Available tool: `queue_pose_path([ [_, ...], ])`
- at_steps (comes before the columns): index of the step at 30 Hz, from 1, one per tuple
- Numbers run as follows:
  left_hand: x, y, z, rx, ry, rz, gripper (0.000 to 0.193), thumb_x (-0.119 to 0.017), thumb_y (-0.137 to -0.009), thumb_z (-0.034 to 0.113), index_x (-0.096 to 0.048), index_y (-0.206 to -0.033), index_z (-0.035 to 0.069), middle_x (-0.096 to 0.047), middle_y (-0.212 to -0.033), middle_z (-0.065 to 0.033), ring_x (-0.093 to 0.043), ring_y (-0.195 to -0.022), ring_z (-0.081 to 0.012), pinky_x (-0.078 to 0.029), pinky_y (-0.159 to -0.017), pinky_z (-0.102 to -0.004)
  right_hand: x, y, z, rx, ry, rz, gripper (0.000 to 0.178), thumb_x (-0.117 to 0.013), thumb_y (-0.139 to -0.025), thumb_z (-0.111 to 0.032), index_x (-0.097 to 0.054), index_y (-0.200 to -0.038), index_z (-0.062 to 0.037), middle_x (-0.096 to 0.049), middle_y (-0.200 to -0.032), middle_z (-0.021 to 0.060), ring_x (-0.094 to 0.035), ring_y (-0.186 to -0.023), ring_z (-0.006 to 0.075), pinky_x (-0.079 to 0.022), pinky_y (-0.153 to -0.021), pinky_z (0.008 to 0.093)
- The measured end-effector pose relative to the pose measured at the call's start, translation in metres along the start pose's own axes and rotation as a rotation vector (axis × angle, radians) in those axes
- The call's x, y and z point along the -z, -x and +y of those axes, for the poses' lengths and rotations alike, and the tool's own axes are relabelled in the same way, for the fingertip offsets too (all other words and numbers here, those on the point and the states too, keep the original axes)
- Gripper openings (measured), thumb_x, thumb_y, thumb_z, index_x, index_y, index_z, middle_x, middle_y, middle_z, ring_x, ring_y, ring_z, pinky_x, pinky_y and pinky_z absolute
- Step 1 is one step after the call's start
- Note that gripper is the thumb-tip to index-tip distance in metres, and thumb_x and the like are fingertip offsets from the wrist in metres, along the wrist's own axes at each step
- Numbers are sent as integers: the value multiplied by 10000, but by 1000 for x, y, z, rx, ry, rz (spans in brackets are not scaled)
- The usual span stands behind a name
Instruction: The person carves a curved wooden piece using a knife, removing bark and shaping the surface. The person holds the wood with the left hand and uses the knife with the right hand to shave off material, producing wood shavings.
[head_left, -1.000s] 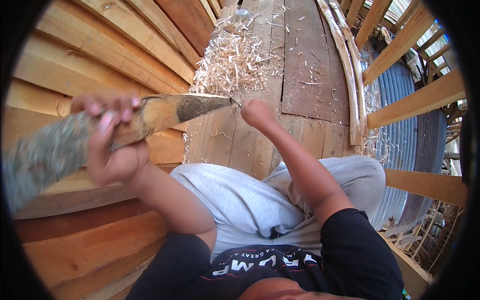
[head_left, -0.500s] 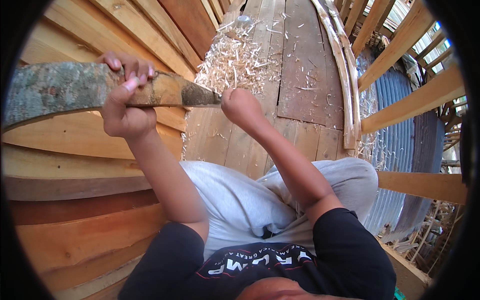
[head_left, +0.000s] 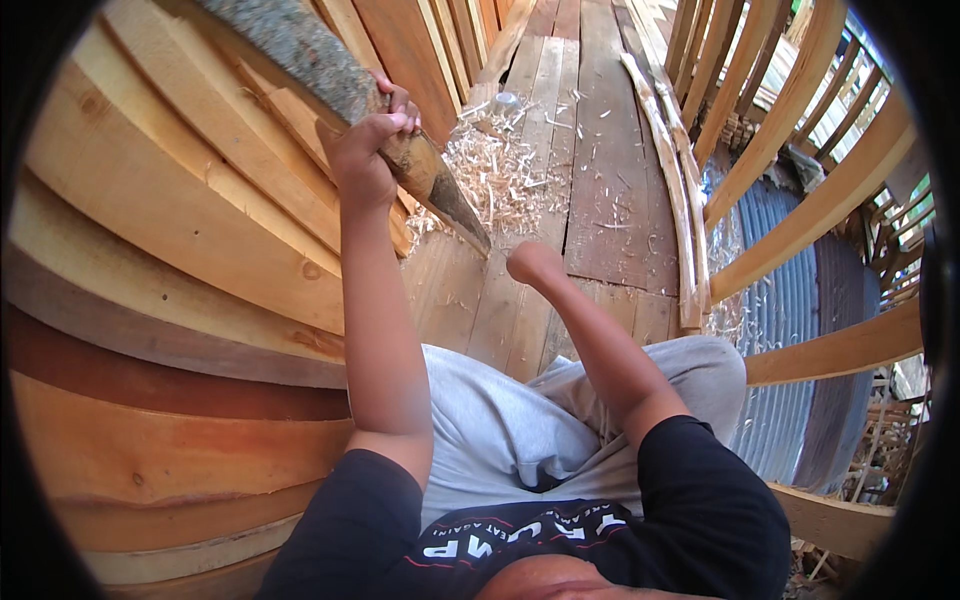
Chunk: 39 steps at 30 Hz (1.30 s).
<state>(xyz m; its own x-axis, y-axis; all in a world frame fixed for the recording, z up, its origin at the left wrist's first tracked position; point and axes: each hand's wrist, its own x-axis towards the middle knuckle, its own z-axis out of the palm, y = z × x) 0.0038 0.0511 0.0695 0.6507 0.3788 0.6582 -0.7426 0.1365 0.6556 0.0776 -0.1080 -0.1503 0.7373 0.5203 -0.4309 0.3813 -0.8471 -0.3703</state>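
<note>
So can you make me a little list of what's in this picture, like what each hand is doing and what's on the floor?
left hand: wrapped around a bark-covered wooden stake, held up and tilted
stake tip: carved to a dark point, aimed down toward the floor
right hand: closed in a fist just below the tip; whether it holds anything cannot be told
floor: wooden planks
on the floor: pile of pale wood shavings
left side: stacked wooden boards
right side: wooden railing

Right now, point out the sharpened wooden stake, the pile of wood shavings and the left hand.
bark-covered sharpened wooden stake (head_left: 440,190), head view, carved taper.
pale pile of wood shavings (head_left: 500,170), head view, middle.
left hand (head_left: 365,150), head view, back of hand.
</note>
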Motion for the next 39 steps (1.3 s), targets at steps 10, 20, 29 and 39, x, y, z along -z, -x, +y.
queue_pose_path([
  [10, 0, -3, 0, 15, -56, 126, 245, -487, -705, -73, -513, -926, 30, -509, -691, -47, -511, -600, -124, -431, -567, -255, 9, 14, 34, -152, -172, -51, 351, -474, -824, -213, -682, -993, 15, -688, -1015, 202, -670, -911, 332, -506, -792, 417],
  [20, -36, 15, -4, -135, -231, 230, 222, -498, -709, -90, -530, -895, 28, -535, -767, -40, -534, -670, -111, -445, -628, -249, -26, 5, 106, -236, -792, -93, 355, -469, -873, -271, -636, -965, 28, -561, -677, 112, -506, -564, 201, -416, -490, 365],
  [29, -42, 32, -4, -226, -309, 230, 184, -508, -713, -77, -529, -865, 25, -535, -775, -28, -526, -689, -101, -433, -637, -234, -36, 56, 86, -141, -691, -389, 303, -371, -900, -269, -451, -664, -97, -302, -512, -47, -234, -387, 74, -199, -351, 280],
  [39, -44, 42, 3, -193, -293, 246, 202, -514, -741, -75, -532, -917, 23, -540, -770, -22, -526, -673, -97, -437, -616, -235, -50, 60, 69, -270, -663, -353, 321, -347, -859, -238, -310, -545, -186, -265, -467, -53, -201, -353, 82, -142, -351, 288],
])
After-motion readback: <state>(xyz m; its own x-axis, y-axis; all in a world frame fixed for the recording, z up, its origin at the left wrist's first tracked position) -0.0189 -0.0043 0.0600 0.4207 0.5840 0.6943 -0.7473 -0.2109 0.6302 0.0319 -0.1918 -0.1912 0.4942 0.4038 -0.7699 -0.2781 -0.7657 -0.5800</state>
